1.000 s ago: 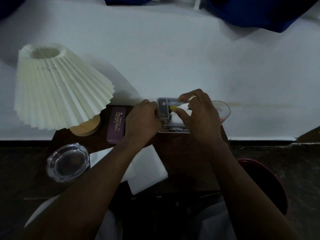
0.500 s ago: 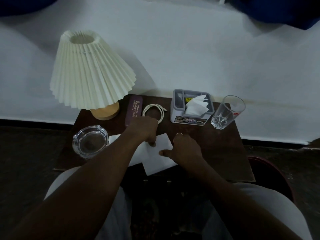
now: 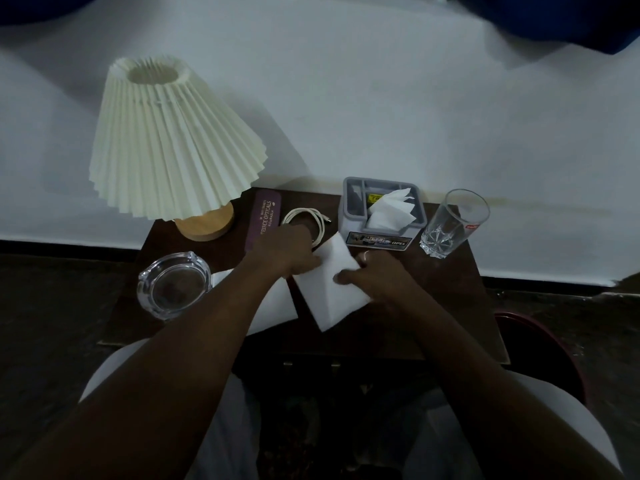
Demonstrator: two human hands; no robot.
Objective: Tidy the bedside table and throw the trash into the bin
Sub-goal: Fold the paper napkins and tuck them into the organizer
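Observation:
On the dark wooden bedside table (image 3: 446,306) a white sheet of paper (image 3: 332,289) is lifted at its far edge, bent along a crease. My left hand (image 3: 287,252) pinches its far left edge and my right hand (image 3: 374,275) grips its right side. A second white sheet (image 3: 270,306) lies flat under my left forearm. The dark red bin (image 3: 540,355) stands on the floor to the right of the table, mostly hidden by my right arm.
Along the back of the table stand a pleated cream lamp (image 3: 169,143), a purple spectacle case (image 3: 265,221), a coiled white cable (image 3: 306,220), a grey tissue holder (image 3: 381,216) and a drinking glass (image 3: 453,223). A glass ashtray (image 3: 173,284) sits front left.
Both hands left the tissue holder, came down to the white sheet at the table's front, and have now taken hold of it and raised its far edge.

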